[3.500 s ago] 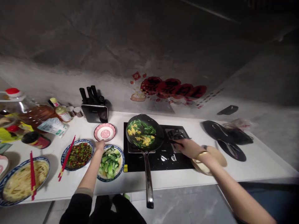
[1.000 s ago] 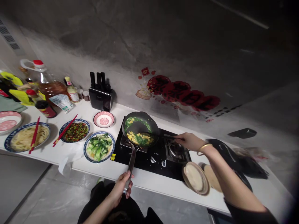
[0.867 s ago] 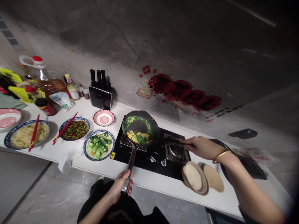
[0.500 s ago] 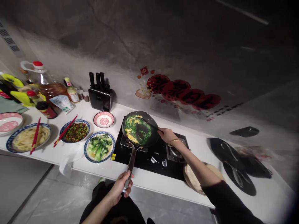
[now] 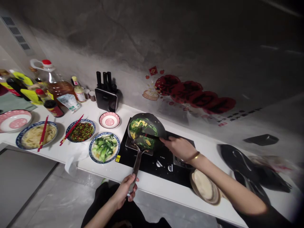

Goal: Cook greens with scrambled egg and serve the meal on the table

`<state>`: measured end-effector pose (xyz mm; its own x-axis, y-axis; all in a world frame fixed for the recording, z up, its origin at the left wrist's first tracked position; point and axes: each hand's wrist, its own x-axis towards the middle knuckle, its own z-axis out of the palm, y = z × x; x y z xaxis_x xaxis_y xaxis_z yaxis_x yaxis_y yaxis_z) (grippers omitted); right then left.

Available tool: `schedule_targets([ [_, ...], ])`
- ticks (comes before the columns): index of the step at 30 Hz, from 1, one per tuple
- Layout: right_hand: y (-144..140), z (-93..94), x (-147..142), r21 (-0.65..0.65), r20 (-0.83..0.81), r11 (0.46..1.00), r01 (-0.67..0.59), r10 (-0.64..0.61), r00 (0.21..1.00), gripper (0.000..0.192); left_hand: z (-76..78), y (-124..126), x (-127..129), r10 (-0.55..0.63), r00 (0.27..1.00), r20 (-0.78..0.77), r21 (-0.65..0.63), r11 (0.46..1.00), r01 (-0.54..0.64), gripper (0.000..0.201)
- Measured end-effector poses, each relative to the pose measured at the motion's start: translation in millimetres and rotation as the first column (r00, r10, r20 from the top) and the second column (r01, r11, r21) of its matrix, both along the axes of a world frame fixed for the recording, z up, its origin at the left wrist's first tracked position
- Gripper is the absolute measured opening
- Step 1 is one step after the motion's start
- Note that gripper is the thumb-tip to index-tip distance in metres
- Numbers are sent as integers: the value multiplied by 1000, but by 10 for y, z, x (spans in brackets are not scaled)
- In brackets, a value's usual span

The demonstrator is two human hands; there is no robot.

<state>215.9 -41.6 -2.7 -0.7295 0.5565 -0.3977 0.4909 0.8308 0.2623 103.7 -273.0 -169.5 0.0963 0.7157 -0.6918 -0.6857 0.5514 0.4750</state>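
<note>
Mostly dark – pan (image 5: pixel 152 126) holds green stalks, yellow egg

A dark round pan (image 5: pixel 146 130) of green stalks and yellow egg sits on the hob's left burner, its long metal handle jutting over the counter's front edge, a dark spatula (image 5: pixel 148 136) inside.

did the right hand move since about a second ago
Yes. The right hand came in from over the right burner of the stove to the rim of the pan, its spatula now in the food.
</note>
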Motion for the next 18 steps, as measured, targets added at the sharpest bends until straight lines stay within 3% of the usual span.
schedule_targets([
  [3,161,-350,-139,76,-73,992,97,-91,993,45,11,6,-7,-6,1000,-16,10,1000,6,64],
  [6,292,-497,-82,-1,-129,958,288,-286,949,41,22,11,-10,-6,1000,-23,-1,1000,6,64],
  [9,342,-273,230,-120,-136,922,369,-383,914,36,22,9,-10,-7,1000,-28,-8,1000,7,64],
  [12,321,128,612,-261,-99,911,319,-354,930,34,10,-2,-5,-10,1000,-29,-2,1000,10,65],
  [14,260,276,761,-296,-79,912,285,-320,944,34,-3,-9,3,-12,1000,-29,-8,1000,12,66],
  [16,179,231,765,-225,-102,930,289,-317,943,35,-17,-10,10,-11,999,-32,-13,1000,11,67],
  [18,130,27,634,-112,-163,936,333,-348,923,37,-29,-5,14,-10,999,-35,-9,1000,9,67],
])
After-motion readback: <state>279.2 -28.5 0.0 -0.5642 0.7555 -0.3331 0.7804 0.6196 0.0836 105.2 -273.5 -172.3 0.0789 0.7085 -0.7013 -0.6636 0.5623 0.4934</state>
